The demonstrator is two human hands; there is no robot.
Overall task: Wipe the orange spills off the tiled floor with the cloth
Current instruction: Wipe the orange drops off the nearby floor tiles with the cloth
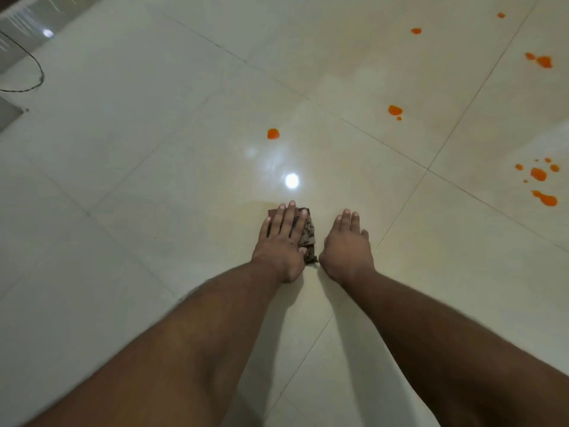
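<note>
Head view: far left of the cloth (308,234), at the floor's edge, a thin black cable (36,64) loops over the pale tiled floor (129,186). My left hand (281,241) lies palm down on the cloth, fingers straight and close together, pressing it flat to the tile; my thumb tip sits at the cloth's near right edge. The cloth is brown and patterned, mostly hidden under that hand, with a crumpled bit sticking out to the right. Just beyond the cloth there is a faint yellowish smear on the tile, and farther beyond it one round orange spill (273,134). Just right of the cloth, my right hand (348,245) rests flat on the bare tile, fingers straight and together, holding nothing and not touching the cloth. Well right of the cloth and beyond it sits another orange drop (395,110), and far to the right a cluster of orange splashes (539,174), with more spots farther off toward the top right
</note>
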